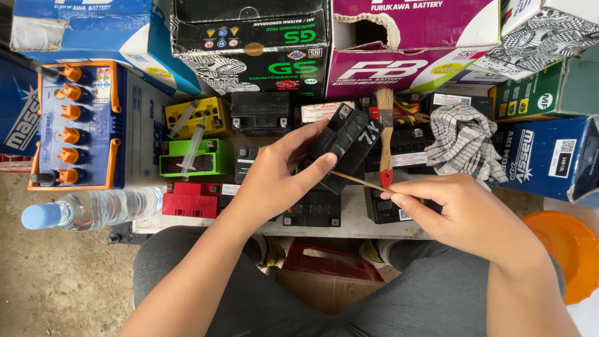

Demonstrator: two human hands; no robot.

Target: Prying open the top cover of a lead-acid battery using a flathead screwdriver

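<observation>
My left hand (pixel 274 181) grips a small black battery (pixel 346 140), holding it tilted above the low bench. My right hand (pixel 452 209) pinches a thin wooden stick (pixel 359 181) whose tip reaches the underside of the battery. A paintbrush with a red ferrule and wooden handle (pixel 385 134) lies just behind the stick, on other black batteries.
Several small batteries, black, red (pixel 190 200), green (pixel 196 159) and yellow (pixel 196 115), lie on the bench with syringes (pixel 193 146). A large blue battery with orange caps (pixel 75 125) and a water bottle (pixel 93 209) sit left. Cardboard boxes stand behind, a checked cloth (pixel 462 140) right, an orange tub (pixel 571 249) far right.
</observation>
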